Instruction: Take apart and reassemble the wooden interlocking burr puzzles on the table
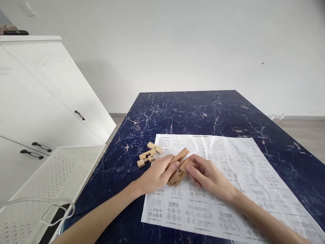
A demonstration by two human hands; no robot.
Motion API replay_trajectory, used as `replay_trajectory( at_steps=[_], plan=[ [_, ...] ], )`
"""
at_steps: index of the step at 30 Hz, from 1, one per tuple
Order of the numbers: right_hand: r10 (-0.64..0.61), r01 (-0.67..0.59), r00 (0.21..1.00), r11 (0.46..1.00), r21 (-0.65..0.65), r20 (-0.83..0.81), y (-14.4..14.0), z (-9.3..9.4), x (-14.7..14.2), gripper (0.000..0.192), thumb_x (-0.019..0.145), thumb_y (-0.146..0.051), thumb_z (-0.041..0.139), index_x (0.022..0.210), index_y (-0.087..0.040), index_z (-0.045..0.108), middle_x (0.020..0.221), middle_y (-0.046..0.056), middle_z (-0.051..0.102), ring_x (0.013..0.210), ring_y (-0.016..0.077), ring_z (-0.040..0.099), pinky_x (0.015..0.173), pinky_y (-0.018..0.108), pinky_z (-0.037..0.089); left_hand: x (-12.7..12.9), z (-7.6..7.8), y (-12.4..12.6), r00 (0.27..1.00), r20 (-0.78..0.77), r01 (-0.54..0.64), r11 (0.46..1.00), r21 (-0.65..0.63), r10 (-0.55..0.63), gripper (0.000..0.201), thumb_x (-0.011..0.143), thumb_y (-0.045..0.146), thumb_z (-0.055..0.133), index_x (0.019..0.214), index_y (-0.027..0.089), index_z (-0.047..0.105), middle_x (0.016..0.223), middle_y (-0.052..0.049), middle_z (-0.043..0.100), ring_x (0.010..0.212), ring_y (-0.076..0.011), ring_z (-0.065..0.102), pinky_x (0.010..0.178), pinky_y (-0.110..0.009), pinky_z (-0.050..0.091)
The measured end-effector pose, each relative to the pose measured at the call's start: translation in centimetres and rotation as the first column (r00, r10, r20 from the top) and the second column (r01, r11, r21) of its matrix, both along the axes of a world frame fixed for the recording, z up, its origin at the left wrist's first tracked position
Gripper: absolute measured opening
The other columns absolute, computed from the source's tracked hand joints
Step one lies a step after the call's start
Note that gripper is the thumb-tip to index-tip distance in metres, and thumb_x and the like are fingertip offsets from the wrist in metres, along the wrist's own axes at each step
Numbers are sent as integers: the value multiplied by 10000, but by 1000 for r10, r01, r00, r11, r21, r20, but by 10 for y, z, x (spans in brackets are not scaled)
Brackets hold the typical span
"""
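Observation:
Several notched wooden puzzle pieces (180, 173) are held together above the printed sheet. One marked with a "3" faces me at the bottom, and another slants up to the right. My left hand (158, 173) is closed on their left side, thumb across the front. On the right side, my right hand (204, 173) pinches the pieces between thumb and fingers. How the pieces interlock is partly hidden by my fingers. Beyond my left hand, loose notched wooden pieces (147, 156) lie on the table at the sheet's left edge; one bears a "3".
The creased instruction sheet (228, 159) with small diagrams covers the near right part of the dark blue marbled table (177, 112). To the left stand a white cabinet (50, 88) and a white perforated surface (58, 169) with a white cable (50, 200). A pale wall rises behind.

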State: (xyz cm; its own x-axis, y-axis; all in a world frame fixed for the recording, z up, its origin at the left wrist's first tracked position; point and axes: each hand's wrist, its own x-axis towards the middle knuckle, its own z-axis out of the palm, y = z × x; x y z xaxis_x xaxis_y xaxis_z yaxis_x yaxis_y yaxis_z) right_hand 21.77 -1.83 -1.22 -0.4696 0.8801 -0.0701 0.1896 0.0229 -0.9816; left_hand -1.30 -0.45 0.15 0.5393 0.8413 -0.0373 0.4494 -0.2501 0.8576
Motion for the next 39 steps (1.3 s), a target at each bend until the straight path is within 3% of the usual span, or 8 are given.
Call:
replay_trajectory(
  at_steps=[4,8,15,22,29,35,39],
  plan=[
    [-85,82,995,995,53,49,0,-1,1,410,1092,-587,463,949,-217,564,599,-45,504,524,138,443,525,292,380,2,1,-1,998,66,-23,999,-25,25,421,1136,510,389,972,194,614,867,-23,618,792,-187,570,745,-339,443],
    [-185,169,974,977,133,127,1,-5,1,413,1090,-585,439,955,-220,578,615,-35,507,551,157,464,541,300,369,1,3,-1,987,147,-51,991,-127,70,479,1130,559,362,1063,191,660,720,29,450,645,-153,432,628,-309,382],
    [-190,171,967,978,120,167,3,-6,0,451,1085,-615,452,904,-225,586,655,-17,526,594,165,474,572,303,388,1,5,0,971,209,-68,974,-214,113,572,1131,580,314,997,169,689,649,33,424,623,-154,429,631,-308,413],
    [-167,156,975,984,85,144,5,-7,1,461,1086,-626,472,1018,-213,664,681,-16,524,596,159,465,554,303,385,3,1,-3,983,148,-88,989,-117,105,516,1138,557,314,942,186,614,655,35,466,590,-146,442,615,-319,409],
    [-137,135,984,991,21,114,6,-2,3,502,1055,-685,485,936,-218,626,651,-24,509,587,163,483,561,307,401,3,-7,-4,992,71,-104,994,9,104,360,1143,491,372,896,236,433,680,46,532,600,-152,504,637,-329,408],
    [-26,9,992,991,-134,-126,11,4,15,455,1069,-618,545,872,-213,611,666,-34,494,572,132,430,581,295,393,2,-4,-3,998,18,-65,998,2,65,394,1155,499,307,905,232,451,674,44,535,582,-152,508,608,-323,402],
    [-22,-58,948,969,-241,-318,14,-1,23,424,1071,-554,593,836,-202,621,684,-38,477,559,117,395,603,292,403,2,-6,-4,982,-187,71,975,211,-31,404,1151,452,364,887,204,542,766,-4,615,667,-170,570,632,-326,398]
  ],
)
